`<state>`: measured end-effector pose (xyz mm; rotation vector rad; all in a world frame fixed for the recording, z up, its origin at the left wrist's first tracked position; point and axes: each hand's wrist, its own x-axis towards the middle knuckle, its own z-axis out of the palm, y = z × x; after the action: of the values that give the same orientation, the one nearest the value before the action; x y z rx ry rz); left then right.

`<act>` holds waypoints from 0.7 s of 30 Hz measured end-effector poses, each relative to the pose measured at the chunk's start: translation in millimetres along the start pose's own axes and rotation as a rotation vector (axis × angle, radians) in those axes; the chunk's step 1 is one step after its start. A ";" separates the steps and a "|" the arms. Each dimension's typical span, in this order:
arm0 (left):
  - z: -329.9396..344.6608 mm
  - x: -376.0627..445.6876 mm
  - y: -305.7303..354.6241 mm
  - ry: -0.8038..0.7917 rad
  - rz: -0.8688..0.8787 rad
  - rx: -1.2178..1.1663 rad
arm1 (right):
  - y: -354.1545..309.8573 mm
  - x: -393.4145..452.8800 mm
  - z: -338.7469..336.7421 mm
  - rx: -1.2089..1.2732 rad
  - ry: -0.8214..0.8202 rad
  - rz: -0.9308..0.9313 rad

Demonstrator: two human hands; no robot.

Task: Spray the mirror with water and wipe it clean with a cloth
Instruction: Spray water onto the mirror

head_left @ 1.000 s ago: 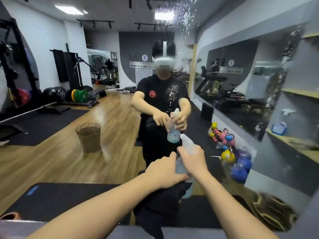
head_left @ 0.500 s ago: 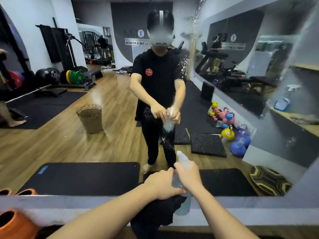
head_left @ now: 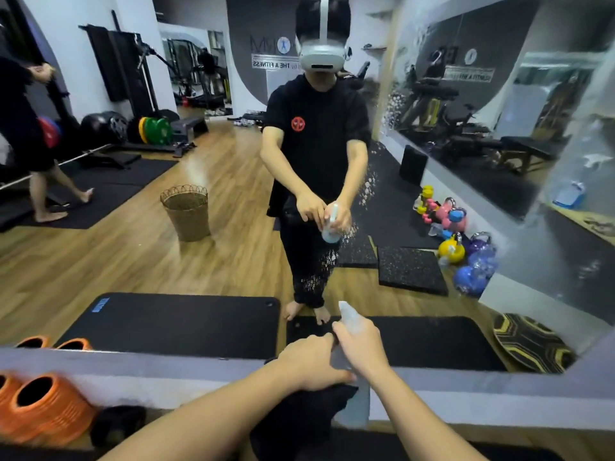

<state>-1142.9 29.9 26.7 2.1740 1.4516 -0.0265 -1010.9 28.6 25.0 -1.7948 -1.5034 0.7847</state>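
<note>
A large wall mirror (head_left: 233, 181) fills the view and reflects me and the gym. Patches of water droplets (head_left: 366, 189) cling to the glass at the centre and the upper right. My right hand (head_left: 361, 347) grips a translucent spray bottle (head_left: 348, 317) by the neck, nozzle up, close to the mirror's lower edge. My left hand (head_left: 309, 364) is closed on a black cloth (head_left: 299, 417) that hangs below it, and its fingers touch the bottle. Most of the bottle's body is hidden behind the hands and the cloth.
A grey ledge (head_left: 133, 371) runs along the mirror's bottom edge. Orange foam rollers (head_left: 43, 407) lie at the lower left beneath it. The mirror reflects a wicker basket (head_left: 186, 211), kettlebells (head_left: 466, 254), floor mats and another person's legs (head_left: 50, 194) at the left.
The view has tilted down, so the ledge and orange rollers have come into sight. Both hands have sunk toward the mirror's lower edge, still holding bottle and cloth. Droplets now show lower on the glass.
</note>
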 end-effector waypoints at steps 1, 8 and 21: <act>-5.5 0.2 0.2 0.025 0.001 -0.006 | -5.0 5.4 -1.3 -0.007 0.005 -0.030; -93.7 -0.2 -0.4 0.263 0.064 -0.060 | -85.7 56.4 -32.2 -0.024 0.152 -0.331; -448.4 -82.6 -10.4 0.628 0.457 0.062 | -434.7 75.3 -135.6 0.137 0.466 -0.755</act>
<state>-1305.3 154.7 434.2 2.6500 1.2044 0.8453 -1148.5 141.2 450.9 -1.0610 -1.5741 0.0778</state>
